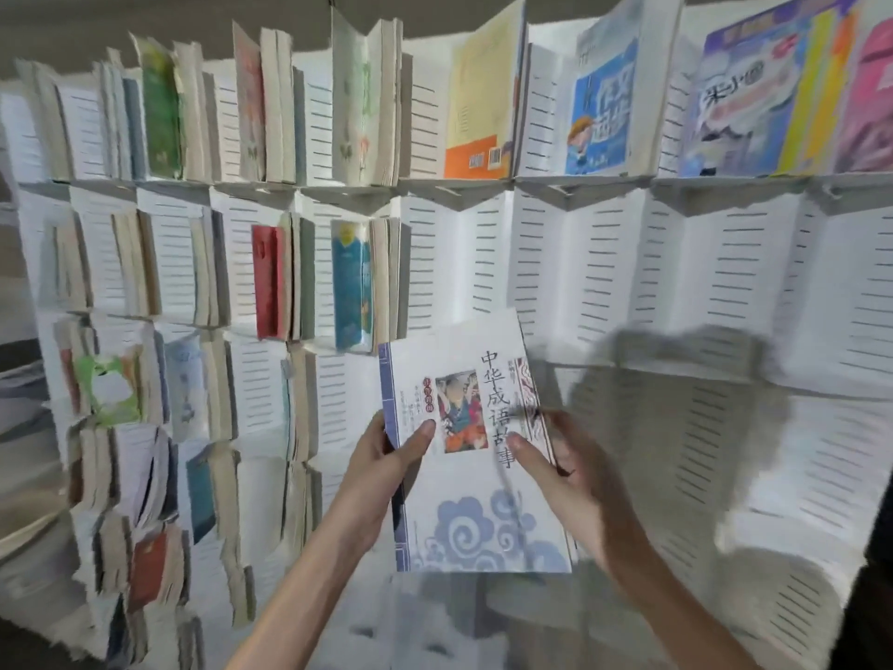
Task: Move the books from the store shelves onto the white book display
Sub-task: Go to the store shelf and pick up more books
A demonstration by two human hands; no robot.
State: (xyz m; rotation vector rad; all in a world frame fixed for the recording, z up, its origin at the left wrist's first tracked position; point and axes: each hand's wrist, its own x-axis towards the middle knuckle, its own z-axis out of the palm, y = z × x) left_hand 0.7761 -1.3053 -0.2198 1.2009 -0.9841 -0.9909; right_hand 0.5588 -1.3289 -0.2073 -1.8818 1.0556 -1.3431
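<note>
I hold a white book [464, 515] with blue cloud art, a blue spine strip and black Chinese characters upright in front of the white book display [676, 292]. My left hand [386, 466] grips its left edge, thumb on the cover. My right hand [560, 471] grips the right edge, thumb across the cover. The slatted white compartments right behind the book hold nothing. On the top row stand an orange-and-yellow book [483, 113], a blue cartoon book [604, 104] and a purple-and-pink book [792, 89].
The left half of the display is packed with books standing edge-on, among them a red one [268, 278], a teal one [350, 282] and a green one [162, 113]. A grey blurred patch [676, 379] smears the lower right shelves. Floor shows at the bottom.
</note>
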